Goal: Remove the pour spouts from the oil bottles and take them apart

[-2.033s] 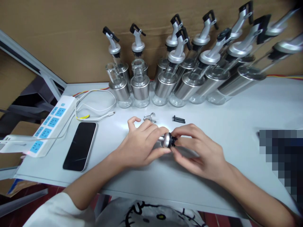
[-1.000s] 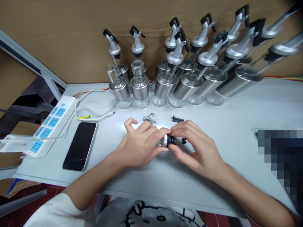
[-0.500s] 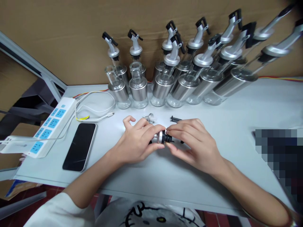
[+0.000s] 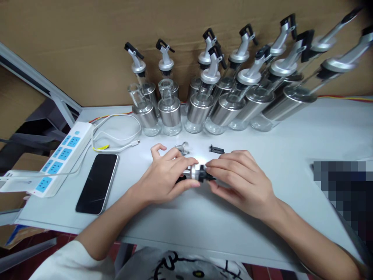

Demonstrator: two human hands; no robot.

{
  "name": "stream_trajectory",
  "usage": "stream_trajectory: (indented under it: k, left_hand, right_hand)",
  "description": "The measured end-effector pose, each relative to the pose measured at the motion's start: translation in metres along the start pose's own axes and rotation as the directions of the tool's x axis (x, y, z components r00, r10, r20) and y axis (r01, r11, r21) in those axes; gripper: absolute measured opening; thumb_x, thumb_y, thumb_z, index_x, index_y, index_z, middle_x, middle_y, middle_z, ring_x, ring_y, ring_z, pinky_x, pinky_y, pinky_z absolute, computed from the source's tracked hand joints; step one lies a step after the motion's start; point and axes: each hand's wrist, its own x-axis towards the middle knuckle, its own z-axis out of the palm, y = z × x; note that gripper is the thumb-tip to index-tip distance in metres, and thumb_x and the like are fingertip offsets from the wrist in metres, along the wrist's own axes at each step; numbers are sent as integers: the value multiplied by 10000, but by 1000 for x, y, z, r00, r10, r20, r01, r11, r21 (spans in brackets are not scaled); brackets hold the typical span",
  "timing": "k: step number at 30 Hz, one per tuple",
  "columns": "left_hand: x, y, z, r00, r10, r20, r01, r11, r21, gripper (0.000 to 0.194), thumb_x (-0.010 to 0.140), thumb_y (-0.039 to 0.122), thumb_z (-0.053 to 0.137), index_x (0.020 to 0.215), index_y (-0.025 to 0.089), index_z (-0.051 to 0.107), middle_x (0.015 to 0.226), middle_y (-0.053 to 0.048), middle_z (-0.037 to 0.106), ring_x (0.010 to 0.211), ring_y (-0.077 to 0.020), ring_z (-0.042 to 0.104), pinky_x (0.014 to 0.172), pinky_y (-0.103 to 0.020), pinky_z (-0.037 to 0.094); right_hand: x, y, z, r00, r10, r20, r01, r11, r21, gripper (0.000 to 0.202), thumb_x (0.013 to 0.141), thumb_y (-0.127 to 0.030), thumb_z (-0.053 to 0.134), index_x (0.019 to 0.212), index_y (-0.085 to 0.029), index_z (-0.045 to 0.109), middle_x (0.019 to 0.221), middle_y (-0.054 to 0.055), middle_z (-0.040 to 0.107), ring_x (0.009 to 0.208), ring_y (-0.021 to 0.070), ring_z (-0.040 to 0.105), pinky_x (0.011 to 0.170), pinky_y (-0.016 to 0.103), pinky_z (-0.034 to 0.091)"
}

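Note:
Both hands meet over the table around a pour spout (image 4: 201, 174) with a silver collar and a black stopper end, lying sideways. My left hand (image 4: 166, 177) is closed round its silver part, thumb below and fingers above. At the black end, the fingers of my right hand (image 4: 243, 179) pinch the stopper, partly hiding it. Just behind the left hand lies a loose silver spout piece (image 4: 184, 147). A small black lever part (image 4: 216, 149) rests behind the right hand. Two glass bottles with steel sleeves, the left one (image 4: 145, 114) and the right one (image 4: 170, 112), have bare necks.
Several bottles with spouts fitted (image 4: 224, 109) stand along the cardboard (image 4: 96, 46) at the back. On the left are a phone (image 4: 97, 182), a white power strip (image 4: 65, 155) and a coiled white cable (image 4: 116, 116). A blurred-out dark object (image 4: 344, 194) sits at right.
The hands have drawn slightly apart along the spout, the right one shifting a little right. More of the black stopper and the small black lever part now shows.

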Motion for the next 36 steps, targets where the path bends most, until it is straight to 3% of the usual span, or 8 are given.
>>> stream_trajectory:
  k: [5, 9, 12, 16, 18, 24, 29, 36]
  left_hand:
    - [0, -23, 0, 956, -244, -165, 242, 970, -35, 391, 977, 500, 378, 1140, 193, 557, 925, -40, 640, 845, -200, 532, 859, -375, 268]
    - [0, -36, 15, 891, -406, -203, 400, 914, -72, 323, 928, 369, 525, 1209, 210, 524, 999, -46, 625, 917, -204, 552, 872, -358, 354]
    - [0, -43, 28, 850, -471, -235, 441, 882, -167, 318, 872, 311, 606, 1164, 206, 537, 972, -37, 623, 908, -189, 576, 825, -310, 425]
    - [-1, -50, 35, 763, -591, -263, 522, 802, -291, 404, 826, 255, 659, 1163, 210, 440, 912, -8, 638, 822, -154, 609, 730, -265, 450]
    - [-1, -52, 35, 744, -609, -274, 533, 788, -308, 350, 833, 242, 653, 1097, 205, 426, 886, 0, 641, 774, -139, 609, 664, -240, 441]
    - [0, -49, 33, 833, -515, -201, 475, 853, -215, 68, 865, 216, 616, 908, 189, 571, 926, -20, 647, 891, -171, 592, 793, -284, 454]
    - [1, -45, 31, 887, -435, -158, 408, 896, -173, 136, 898, 230, 572, 1027, 190, 592, 1026, -39, 653, 974, -190, 577, 903, -327, 439]
    - [0, -45, 31, 914, -356, -192, 329, 931, -159, 144, 922, 242, 521, 1049, 185, 556, 1123, -66, 624, 1068, -202, 548, 960, -353, 422]
  right_hand:
    - [1, 5, -7, 990, 120, -76, -118, 992, 35, 237, 833, -4, 576, 966, -198, 546, 889, 74, 653, 802, 201, 594, 686, 341, 459]
    - [1, 2, -4, 980, 114, 165, -127, 989, 71, 219, 870, -47, 515, 1048, -165, 567, 934, 88, 655, 848, 212, 586, 732, 348, 444]
    - [1, -4, 1, 923, 85, 375, -141, 982, 124, 220, 873, -73, 470, 1028, -142, 610, 904, 89, 650, 844, 222, 568, 727, 356, 418]
    - [0, -11, 6, 875, 116, 470, -196, 973, 124, 183, 883, -159, 501, 977, -127, 653, 798, 69, 625, 756, 214, 552, 692, 351, 402]
    - [-1, -12, 8, 870, 125, 477, -197, 975, 104, 185, 900, -175, 509, 1001, -118, 653, 790, 65, 624, 748, 209, 558, 693, 345, 399]
    - [-4, -10, 12, 871, 117, 476, -180, 980, 89, 193, 929, -141, 490, 1046, -120, 641, 798, 58, 635, 749, 199, 563, 707, 332, 401]
    - [-5, -9, 13, 889, 81, 450, -138, 986, 97, 238, 954, -106, 426, 1059, -121, 639, 749, 52, 630, 707, 185, 550, 692, 318, 392]
    - [-2, -11, 10, 877, 57, 478, -160, 971, 179, 321, 961, -105, 373, 823, -157, 659, 773, 68, 630, 718, 175, 537, 700, 312, 384]
